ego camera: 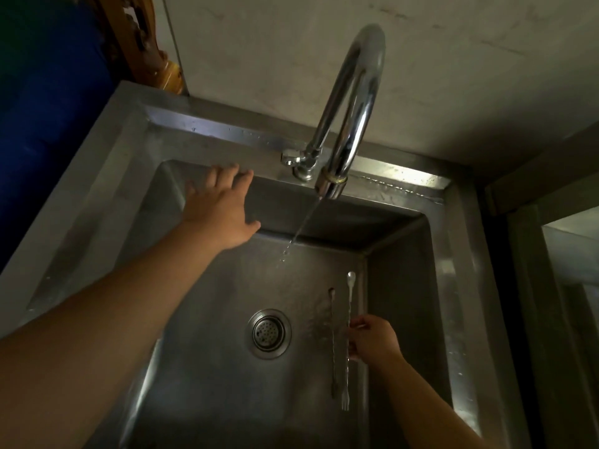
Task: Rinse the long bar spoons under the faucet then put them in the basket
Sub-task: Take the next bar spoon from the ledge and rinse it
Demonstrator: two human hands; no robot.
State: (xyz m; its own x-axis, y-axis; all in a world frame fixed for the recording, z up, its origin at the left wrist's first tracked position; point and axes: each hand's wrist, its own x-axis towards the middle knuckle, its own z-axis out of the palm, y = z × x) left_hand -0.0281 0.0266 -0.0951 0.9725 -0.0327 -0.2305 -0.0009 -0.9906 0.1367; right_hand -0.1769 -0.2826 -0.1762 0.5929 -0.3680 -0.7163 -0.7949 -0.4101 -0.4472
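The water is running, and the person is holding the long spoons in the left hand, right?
Not quite. The head view shows the right hand holding the long spoons low in the sink. The left hand holds nothing, reaching toward the faucet. Water is running.

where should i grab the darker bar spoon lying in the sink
Pinch the twisted stem of the darker bar spoon near its middle, coming from above. It lies flat on the sink floor, close beside the spoon the right hand holds, so approach from the drain side.
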